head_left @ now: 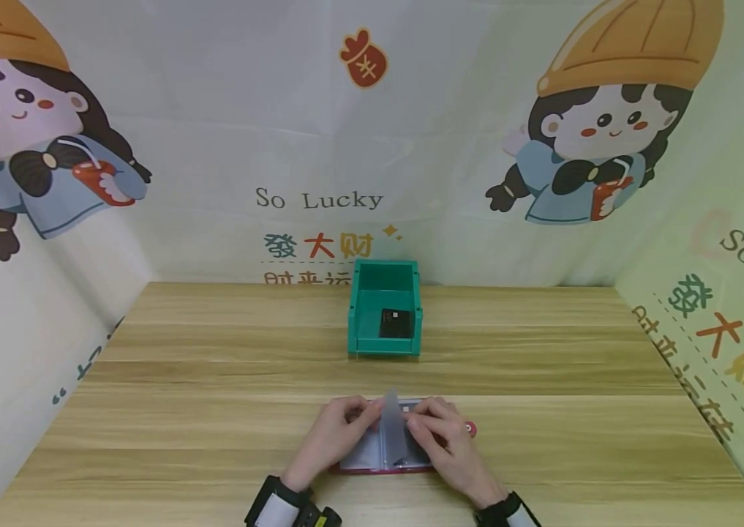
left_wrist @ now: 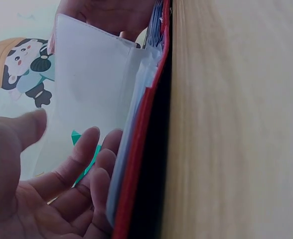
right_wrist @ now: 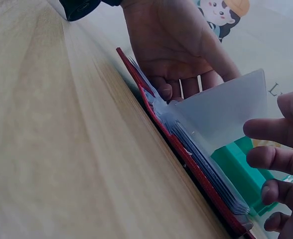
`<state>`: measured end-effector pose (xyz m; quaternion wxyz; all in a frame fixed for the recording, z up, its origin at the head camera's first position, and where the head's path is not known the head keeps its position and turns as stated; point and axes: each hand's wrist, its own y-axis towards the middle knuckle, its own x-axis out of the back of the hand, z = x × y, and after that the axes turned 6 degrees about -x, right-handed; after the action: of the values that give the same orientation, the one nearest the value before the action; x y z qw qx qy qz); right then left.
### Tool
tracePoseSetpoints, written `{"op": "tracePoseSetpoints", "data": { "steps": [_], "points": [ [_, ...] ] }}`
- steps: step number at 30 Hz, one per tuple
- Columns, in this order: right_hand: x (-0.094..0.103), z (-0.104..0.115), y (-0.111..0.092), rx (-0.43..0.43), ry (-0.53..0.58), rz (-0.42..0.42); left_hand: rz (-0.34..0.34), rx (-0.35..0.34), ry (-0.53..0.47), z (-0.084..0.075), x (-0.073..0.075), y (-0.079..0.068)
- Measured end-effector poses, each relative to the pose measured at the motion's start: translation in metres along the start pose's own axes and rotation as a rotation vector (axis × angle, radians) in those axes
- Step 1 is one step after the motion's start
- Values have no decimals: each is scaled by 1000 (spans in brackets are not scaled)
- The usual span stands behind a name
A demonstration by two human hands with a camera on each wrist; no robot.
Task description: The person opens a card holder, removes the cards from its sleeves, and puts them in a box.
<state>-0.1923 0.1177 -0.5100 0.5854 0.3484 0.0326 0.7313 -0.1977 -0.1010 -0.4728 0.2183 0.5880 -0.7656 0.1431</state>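
A card holder (head_left: pixel 363 455) with a red cover (left_wrist: pixel 145 112) and clear plastic sleeves lies spread on the table. One translucent sleeve page (head_left: pixel 393 433) stands up from its middle, between the two hands. My left hand (head_left: pixel 337 432) is over the left side of the holder, its thumb and fingers apart in the left wrist view, fingertips close to the raised page. On the other side, my right hand (head_left: pixel 447 439) is over the right half, its loosely bent fingers (right_wrist: pixel 273 159) spaced apart beside the page. Whether any fingertip touches the page is hard to tell.
Behind the holder stands a green open-fronted bin (head_left: pixel 385 348) with a black card-like piece (head_left: pixel 396 323) inside. A red round tab (head_left: pixel 471 429) pokes out beside the right hand. The wooden table (head_left: pixel 213 351) is bordered by printed cloth walls (head_left: pixel 227 95).
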Motion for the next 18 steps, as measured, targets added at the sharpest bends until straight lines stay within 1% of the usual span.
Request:
{"op": "tracePoseSetpoints", "data": {
  "steps": [4,8,15,18],
  "points": [
    [-1,0,0,-15,-13,49,-10,15,-16,-2,0,0],
    [-1,-1,0,-12,-53,93,-11,30,-45,-3,1,-1],
    [-2,0,-1,9,-141,144,21,79,-61,-3,5,-1],
    [-3,1,-1,14,-172,158,17,92,-70,-4,6,-1]
  ]
}}
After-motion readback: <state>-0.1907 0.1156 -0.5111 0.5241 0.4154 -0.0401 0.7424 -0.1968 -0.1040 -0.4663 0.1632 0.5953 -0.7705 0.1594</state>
